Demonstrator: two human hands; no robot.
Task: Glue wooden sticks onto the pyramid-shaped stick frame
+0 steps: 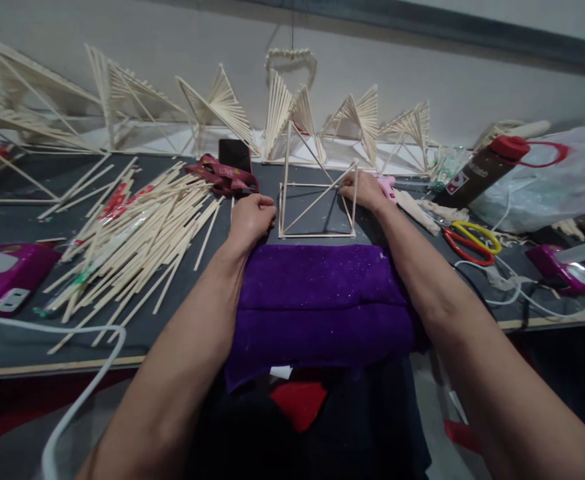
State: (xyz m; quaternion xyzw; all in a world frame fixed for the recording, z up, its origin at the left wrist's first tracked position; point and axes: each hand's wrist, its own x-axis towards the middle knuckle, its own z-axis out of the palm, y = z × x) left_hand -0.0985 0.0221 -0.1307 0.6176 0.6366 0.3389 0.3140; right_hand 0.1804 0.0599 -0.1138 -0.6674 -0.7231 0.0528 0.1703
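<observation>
Stick frame (312, 207) stands between left hand (253, 215) and right hand (365, 189), fingers curled, grips unclear; best keep base (317, 235) flat.

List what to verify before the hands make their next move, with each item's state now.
1. Stick frame standing on the dark table: ok.
2. Right hand at the frame's right side: ok; firmness of grip: cannot tell.
3. Left hand close to the frame's left side: ok; contact: cannot tell.
4. Frame's joints firmly stuck: cannot tell.
5. Purple cloth clear of the frame's base: ok, just nearer the person.
6. Scissors away from the frame: ok, right of the right arm.
</observation>
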